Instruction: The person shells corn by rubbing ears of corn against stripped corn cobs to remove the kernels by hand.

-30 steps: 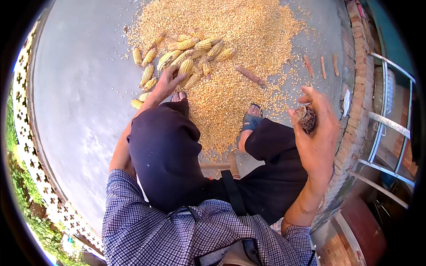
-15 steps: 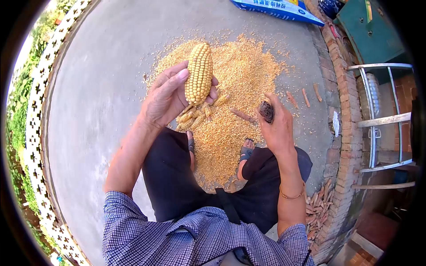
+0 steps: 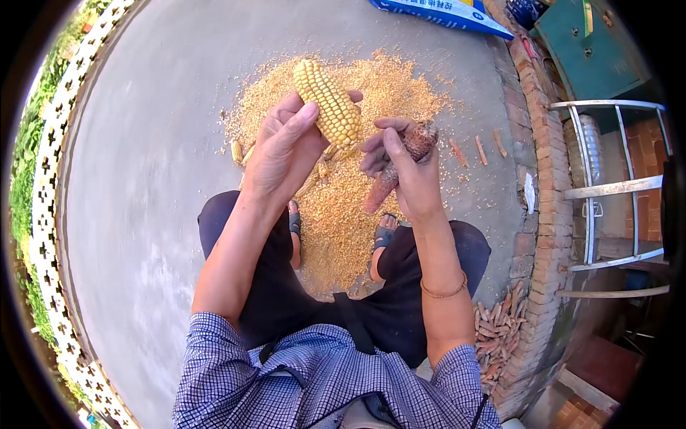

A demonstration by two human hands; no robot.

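Note:
A yellow ear of corn (image 3: 329, 104), covered in kernels, is gripped in my left hand (image 3: 282, 150), tilted with its lower end toward the right. My right hand (image 3: 416, 175) has its thumb and fingers around a reddish-brown bare corn cob (image 3: 423, 141), close beside the ear but apart from it. Beneath both hands spreads a pile of loose corn kernels (image 3: 336, 229) on the concrete. More corn ears (image 3: 236, 152) lie on the pile, mostly hidden behind my left hand and wrist.
Several bare cobs (image 3: 480, 150) lie right of the kernels, and a heap of cobs (image 3: 500, 329) rests by the low brick edge (image 3: 547, 236). A metal ladder-like frame (image 3: 614, 189) stands beyond it. At the top lies a blue printed sack (image 3: 443, 18).
My right hand has moved left and up toward the ear and turned, showing more of the cob. The ear in my left hand has tilted, its top now leaning left.

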